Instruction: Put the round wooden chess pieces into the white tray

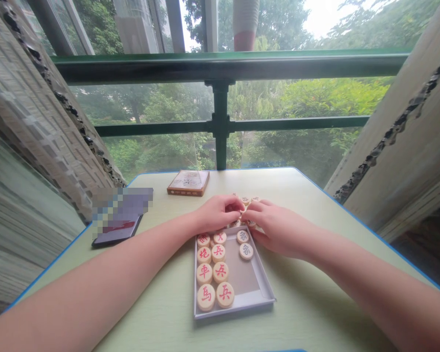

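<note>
A shallow white box tray (261,289) lies in the middle of the table, with two columns of red-marked Chinese chess pieces (206,297) along its left side. Two dark-marked pieces (246,251) sit at its upper right. Just beyond the tray is a cluster of dark-marked pieces (245,200), partly covered by my hands. My left hand (220,212) is closed over the cluster's left side, thumb and fingers curled together. Facing it, my right hand (275,222) has bent fingers among the pieces, its thumb near the tray's right edge. Whatever lies within their fingertips is hidden.
A brown-edged flat box (188,183) stands at the back left of the pale table (161,303). A dark flat object (119,230), partly pixelated, lies at the left edge. Behind the table run green railings (220,66), with curtains (392,127) on both sides.
</note>
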